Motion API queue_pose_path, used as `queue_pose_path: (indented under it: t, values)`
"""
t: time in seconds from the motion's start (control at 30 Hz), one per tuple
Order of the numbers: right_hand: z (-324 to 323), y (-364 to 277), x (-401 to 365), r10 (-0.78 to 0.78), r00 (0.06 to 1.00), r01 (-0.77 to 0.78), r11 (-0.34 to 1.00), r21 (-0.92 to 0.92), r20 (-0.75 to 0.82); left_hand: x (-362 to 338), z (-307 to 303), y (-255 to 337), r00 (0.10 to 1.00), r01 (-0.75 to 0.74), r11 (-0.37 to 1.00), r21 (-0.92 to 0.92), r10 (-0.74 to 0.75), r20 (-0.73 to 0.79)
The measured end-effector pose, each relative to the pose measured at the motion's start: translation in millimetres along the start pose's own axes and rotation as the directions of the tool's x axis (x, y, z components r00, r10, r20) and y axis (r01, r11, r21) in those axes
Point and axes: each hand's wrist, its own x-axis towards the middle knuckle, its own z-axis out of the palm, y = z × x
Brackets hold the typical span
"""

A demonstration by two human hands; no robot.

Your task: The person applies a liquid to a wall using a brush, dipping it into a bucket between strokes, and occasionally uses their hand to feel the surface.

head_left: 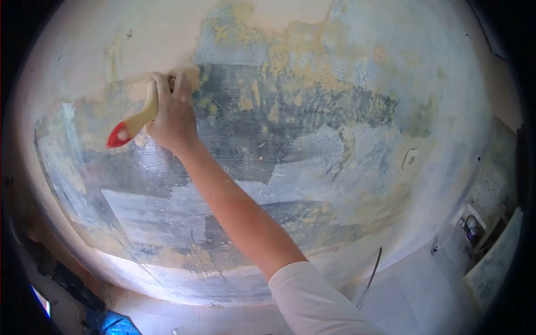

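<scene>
My right hand (176,111) reaches up to the wall (346,162), its fingers closed around a paintbrush (142,115). The brush's pale wooden handle ends in a red tip with a hole and points down to the left. My fingers hide the bristle end, which is against or very near the wall. Around the hand the surface is patchy, with dark grey wet-looking areas, yellowish flaking paint and pale plaster. My left hand is out of view.
A socket or switch plate (410,159) sits on the wall at the right. Below, a thin dark rod (371,278) stands over the pale tiled floor (407,296). At lower left are a dark object (78,286) and something shiny blue (119,324). A shelf unit (479,223) with items stands far right.
</scene>
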Motion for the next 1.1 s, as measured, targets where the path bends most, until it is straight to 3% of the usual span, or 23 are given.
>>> queue_pose_path:
  t: [0.07,0.13,0.2,0.27,0.33,0.4,0.47,0.53,0.6,0.67,0.73,0.8,0.83,0.9,0.97,1.03,1.07,1.1]
  values:
    - [-32.1,15.2,2.1,0.023,0.998,-0.024,0.999,0.022,0.052,9.0,-9.6,-7.3,0.997,-0.056,0.997,0.058,0.053,0.055]
    - [-96.5,41.1,6.8,-0.136,0.989,0.146,0.941,-0.304,0.053,19.5,-12.9,-28.5,0.99,-0.1,0.993,0.058,0.094,0.108]
    - [-155.1,66.2,4.9,-0.173,0.985,0.155,0.852,-0.499,0.01,29.9,-19.8,-34.6,0.986,-0.126,0.988,0.092,0.115,0.123]
    - [-216.9,90.8,3.6,-0.158,0.987,0.142,0.812,-0.567,0.022,39.1,-20.8,-22.2,0.985,-0.128,0.988,0.089,0.117,0.125]
    - [-282.0,108.0,3.8,-0.111,0.993,0.104,0.668,-0.737,0.039,52.2,-15.5,-23.3,0.978,-0.126,0.987,0.095,0.108,0.176]
    - [-352.2,135.1,2.9,-0.225,0.972,0.202,0.64,-0.742,0.07,70.0,-3.2,-25.9,0.971,-0.132,0.99,0.056,0.118,0.206]
    - [-422.3,165.1,-1.1,-0.107,0.994,0.081,0.751,-0.655,0.001,87.7,9.4,-29.7,0.964,-0.152,0.988,0.024,0.143,0.225]
    - [-492.5,189.9,-5.6,0.106,0.99,-0.139,0.68,-0.72,-0.091,107.5,24.3,-26.3,0.961,-0.182,0.983,0.022,0.174,0.213]
    - [-550.7,208.6,-16.1,-0.066,0.998,0.048,0.465,-0.884,0.02,126.0,47.7,-23.4,0.96,-0.208,0.978,-0.003,0.205,0.191]
    - [-577.4,213.5,-19.0,-0.04,0.999,0.01,0.494,-0.87,-0.011,143.4,65.1,-19.6,0.942,-0.235,0.971,-0.048,0.24,0.235]
    - [-570.9,228.2,-22.6,-0.011,0.999,-0.029,0.531,-0.847,-0.041,158.5,79.8,-16.2,0.946,-0.242,0.97,-0.013,0.239,0.22]
    - [-516.9,216.8,-23.6,-0.112,0.992,-0.01,0.35,-0.937,-0.053,168.6,90.5,-5.5,0.952,-0.242,0.97,0.025,0.232,0.2]
    - [-477.2,194.2,-24.1,-0.022,0.993,-0.096,0.385,-0.918,-0.113,170.2,91.7,2.4,0.952,-0.247,0.969,0.014,0.24,0.192]
    - [-415.8,163.4,-28.6,-0.087,0.996,0.016,0.511,-0.86,-0.034,168.0,92.9,11.4,0.959,-0.239,0.971,0.013,0.234,0.163]
    - [-355.0,143.3,-36.2,-0.027,0.999,0.048,0.634,-0.772,0.039,165.5,90.4,17.2,0.968,-0.218,0.973,0.081,0.206,0.141]
    - [-288.9,129.3,-48.6,-0.023,0.994,0.093,0.66,-0.746,0.104,164.1,83.0,14.3,0.978,-0.172,0.982,0.073,0.161,0.133]
    - [-254.1,129.7,-51.2,-0.115,0.984,0.173,0.773,-0.611,0.133,159.7,80.2,12.5,0.981,-0.133,0.99,0.052,0.124,0.15]
    - [-230.7,110.0,-53.7,-0.18,0.977,0.213,0.773,-0.597,0.115,154.8,77.5,16.2,0.981,-0.099,0.992,0.076,0.085,0.176]
